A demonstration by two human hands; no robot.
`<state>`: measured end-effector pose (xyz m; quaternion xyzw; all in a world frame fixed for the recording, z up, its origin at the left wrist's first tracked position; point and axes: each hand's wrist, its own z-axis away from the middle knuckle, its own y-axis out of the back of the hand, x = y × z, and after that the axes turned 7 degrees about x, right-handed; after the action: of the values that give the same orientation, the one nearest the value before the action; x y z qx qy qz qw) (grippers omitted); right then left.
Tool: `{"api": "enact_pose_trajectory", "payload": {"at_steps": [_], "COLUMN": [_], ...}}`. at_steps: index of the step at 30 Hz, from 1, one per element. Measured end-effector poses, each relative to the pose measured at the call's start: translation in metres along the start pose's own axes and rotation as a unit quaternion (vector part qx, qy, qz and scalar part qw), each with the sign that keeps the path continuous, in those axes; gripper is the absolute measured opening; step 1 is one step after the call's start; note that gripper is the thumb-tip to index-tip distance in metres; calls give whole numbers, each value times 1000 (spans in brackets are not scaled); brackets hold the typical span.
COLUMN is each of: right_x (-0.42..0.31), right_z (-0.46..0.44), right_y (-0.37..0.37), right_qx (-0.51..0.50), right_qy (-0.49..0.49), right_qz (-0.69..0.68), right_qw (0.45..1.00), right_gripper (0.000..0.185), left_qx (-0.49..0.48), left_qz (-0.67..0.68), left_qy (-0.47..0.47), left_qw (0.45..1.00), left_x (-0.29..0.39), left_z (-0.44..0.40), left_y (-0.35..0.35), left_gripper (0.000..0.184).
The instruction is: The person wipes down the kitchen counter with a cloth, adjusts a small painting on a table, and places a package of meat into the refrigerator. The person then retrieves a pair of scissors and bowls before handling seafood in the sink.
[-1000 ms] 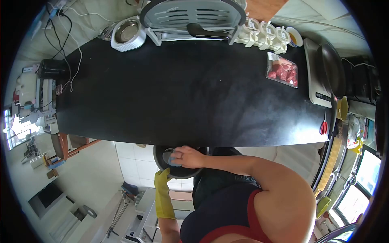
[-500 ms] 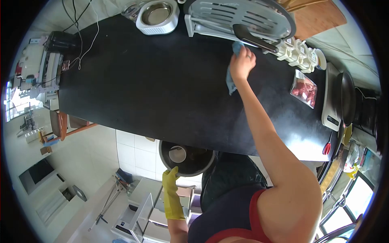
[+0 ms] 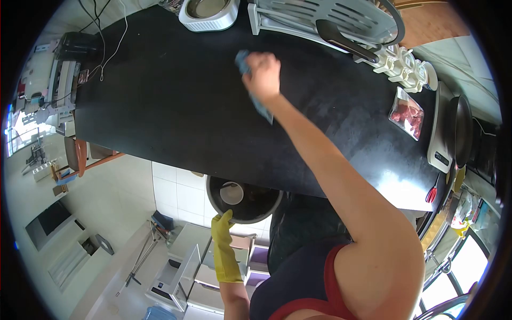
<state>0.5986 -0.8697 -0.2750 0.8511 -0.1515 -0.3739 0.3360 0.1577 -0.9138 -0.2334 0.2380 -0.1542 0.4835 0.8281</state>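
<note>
My bare right hand point(image 3: 263, 74) is closed on a blue-grey cloth point(image 3: 261, 109) and presses it on the black tabletop point(image 3: 176, 106). The cloth trails toward the table's front edge, and the hand is slightly blurred. My left hand point(image 3: 222, 226), in a yellow rubber glove, has its fingers wrapped on the rim of a dark round basin point(image 3: 245, 218) below the front edge. Inside the basin lies a pale round bowl or cup point(image 3: 232, 193).
Along the back stand a white bowl holder point(image 3: 209, 16), a grey rack with a pan handle point(image 3: 341, 40) and white jars point(image 3: 402, 66). At the right are packaged meat point(image 3: 408, 113), a scale point(image 3: 439, 128), a pan point(image 3: 462, 128) and red scissors point(image 3: 431, 194).
The right hand went from the basin to the table near the rack with the cloth, then slid left across the tabletop. The left hand stays at the basin rim.
</note>
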Motion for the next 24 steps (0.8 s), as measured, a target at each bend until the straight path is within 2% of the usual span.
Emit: {"api": "enact_pose_trajectory", "payload": {"at_steps": [3, 5, 7, 8, 10, 12, 14, 17, 18, 20, 21, 22, 24], "right_x": [-57, -84, -94, -86, -63, -13, 49, 129, 123, 101, 79, 23, -50], "right_z": [82, 131, 168, 173, 163, 133, 115, 95, 96, 106, 118, 129, 167], "right_y": [25, 54, 75, 83, 124, 160, 191, 204, 192, 163, 140, 130, 88], "right_qx": [-86, -273, -271, -270, -177, -37, 39, 98, 90, 97, 84, 47, -10], "right_qy": [99, 143, 151, 150, 65, -4, -114, -112, -109, -4, 5, 17, 52], "right_qz": [-111, -198, -297, -296, -304, -251, -171, 29, 22, 103, 52, 51, -67], "right_qw": [985, 931, 903, 904, 934, 967, 978, 988, 990, 990, 995, 997, 996], "right_gripper": [42, 36, 35, 35, 40, 47, 46, 41, 41, 38, 38, 40, 46], "left_qx": [5, 11, 20, 19, 7, 3, -7, 16, 1, -9, -10, -15, -30], "left_qz": [-6, -40, -61, -63, -37, -37, -48, -105, -90, -89, -94, -83, -71], "left_qy": [-7, -15, -22, -22, -19, -19, -12, -21, -28, -28, -29, -30, -38], "left_qw": [1000, 999, 998, 998, 999, 999, 999, 994, 995, 996, 995, 996, 996], "left_x": [5, 19, 22, 24, 31, 29, 29, 34, 36, 31, 29, 30, 24], "left_z": [-9, -3, -7, -6, -4, -10, -15, -19, -17, -25, -31, -33, -40], "left_y": [3, 2, 9, 12, 16, 22, 32, 33, 33, 40, 42, 42, 46], "left_gripper": [27, 28, 23, 23, 23, 23, 31, 34, 38, 40, 40, 39, 39]}}
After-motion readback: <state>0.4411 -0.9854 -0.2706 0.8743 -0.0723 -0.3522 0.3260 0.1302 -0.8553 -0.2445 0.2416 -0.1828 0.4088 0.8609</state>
